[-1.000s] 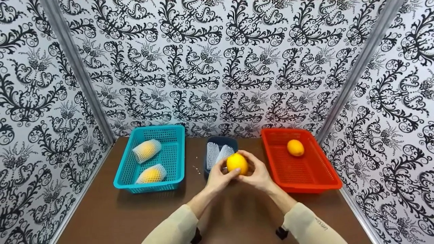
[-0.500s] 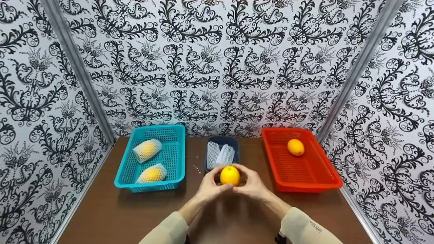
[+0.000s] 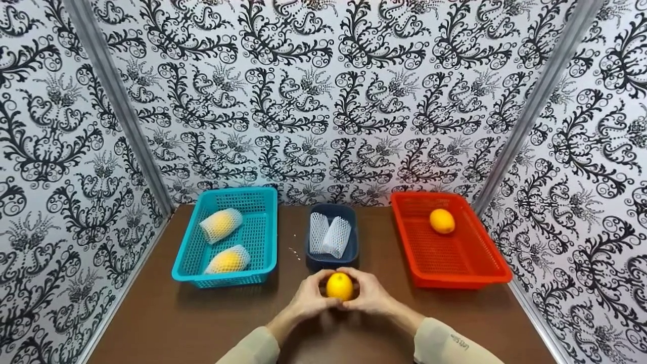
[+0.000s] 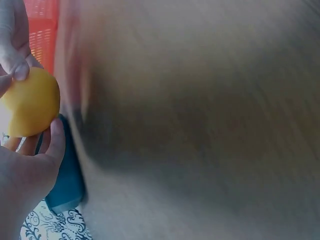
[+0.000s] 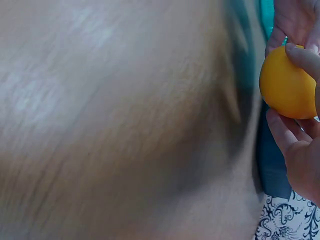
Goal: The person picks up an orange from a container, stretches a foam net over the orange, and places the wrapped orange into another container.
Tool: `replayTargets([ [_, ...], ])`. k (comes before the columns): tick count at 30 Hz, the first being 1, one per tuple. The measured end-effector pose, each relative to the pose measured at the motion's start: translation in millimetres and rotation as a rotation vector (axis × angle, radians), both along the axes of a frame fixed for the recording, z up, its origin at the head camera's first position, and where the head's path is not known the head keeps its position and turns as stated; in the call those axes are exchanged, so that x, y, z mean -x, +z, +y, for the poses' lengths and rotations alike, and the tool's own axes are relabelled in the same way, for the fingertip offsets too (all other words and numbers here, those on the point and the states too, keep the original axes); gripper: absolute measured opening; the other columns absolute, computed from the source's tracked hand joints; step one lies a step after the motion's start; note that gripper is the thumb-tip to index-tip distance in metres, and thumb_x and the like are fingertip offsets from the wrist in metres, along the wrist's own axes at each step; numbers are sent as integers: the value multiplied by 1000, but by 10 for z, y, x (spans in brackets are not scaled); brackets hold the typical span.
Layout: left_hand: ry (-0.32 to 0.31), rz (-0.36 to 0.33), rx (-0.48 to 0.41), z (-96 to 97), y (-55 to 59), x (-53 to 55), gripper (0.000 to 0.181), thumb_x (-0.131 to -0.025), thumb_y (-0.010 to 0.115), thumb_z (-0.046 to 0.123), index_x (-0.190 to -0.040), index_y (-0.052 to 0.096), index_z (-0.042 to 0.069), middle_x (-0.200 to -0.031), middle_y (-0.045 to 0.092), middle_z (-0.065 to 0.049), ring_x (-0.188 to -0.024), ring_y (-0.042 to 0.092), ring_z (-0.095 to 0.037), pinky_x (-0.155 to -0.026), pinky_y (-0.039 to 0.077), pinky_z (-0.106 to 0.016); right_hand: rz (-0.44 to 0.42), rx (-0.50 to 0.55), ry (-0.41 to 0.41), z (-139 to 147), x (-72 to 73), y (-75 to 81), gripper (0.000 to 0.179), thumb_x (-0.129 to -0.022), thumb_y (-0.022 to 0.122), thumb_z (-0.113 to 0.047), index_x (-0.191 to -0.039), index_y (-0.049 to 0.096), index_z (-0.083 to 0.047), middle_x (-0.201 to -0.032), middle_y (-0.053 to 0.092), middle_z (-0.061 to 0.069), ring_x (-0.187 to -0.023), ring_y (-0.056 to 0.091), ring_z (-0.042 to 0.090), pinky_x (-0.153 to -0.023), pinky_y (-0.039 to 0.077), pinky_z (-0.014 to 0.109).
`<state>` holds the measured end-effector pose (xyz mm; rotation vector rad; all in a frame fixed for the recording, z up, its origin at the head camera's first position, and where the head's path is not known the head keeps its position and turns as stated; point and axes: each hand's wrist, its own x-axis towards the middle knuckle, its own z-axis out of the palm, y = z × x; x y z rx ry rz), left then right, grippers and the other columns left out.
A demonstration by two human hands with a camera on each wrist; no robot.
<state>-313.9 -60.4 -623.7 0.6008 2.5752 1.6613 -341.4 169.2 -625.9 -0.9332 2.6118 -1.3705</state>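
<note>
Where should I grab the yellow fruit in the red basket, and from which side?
I'd grip the yellow fruit around its middle, probably from above and the near side: it is rounded and bare, nothing covers it, and it lies toward the back of the open-topped red basket.

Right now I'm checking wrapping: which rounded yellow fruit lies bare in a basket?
The yellow fruit in the red plastic basket. Both fruits in the turquoise plastic basket wear white mesh sleeves; the left hand and right hand hold another bare fruit.
</note>
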Motion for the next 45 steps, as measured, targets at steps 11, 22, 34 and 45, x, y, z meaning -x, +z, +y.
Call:
replayTargets([
  [11, -30, -45, -4, -7, -65, 16, 74, -77, 94, 20, -145, 69, 7, -138, 78, -12, -116, 75, -26, -106, 61, -44, -24, -16, -22, 5, -24, -71, 79, -80, 102, -23, -148, 65, -10, -141, 75, 13, -121, 74, 25, -108, 59, 28],
  [22, -51, -48, 42, -74, -27, 54, 75, -76, 92, 24, -145, 68, 5, -137, 78, -12, -114, 73, -24, -104, 61, -44, 27, -52, -9, -25, -7, -61, 76, -82, 101, -26, -148, 67, -11, -140, 77, 10, -119, 73, 21, -107, 59, 31],
  [34, -12, -38, 132, -169, 310, 305, 51, -94, 74, 23, -138, 70, -4, -130, 80, -22, -117, 77, -36, -107, 63, -57, 55, -103, -27, -33, -40, -22, 84, -79, 103, -29, -150, 66, -5, -145, 76, 14, -123, 75, 29, -112, 62, 43],
  [45, 194, 51, 345, -145, 600, 602, 38, -100, 67, 24, -131, 76, 4, -125, 82, -17, -114, 78, -35, -105, 63, -56, 29, -153, -34, -68, -23, -48, 85, -80, 103, -34, -151, 64, -7, -145, 75, 11, -124, 73, 27, -112, 60, 39],
])
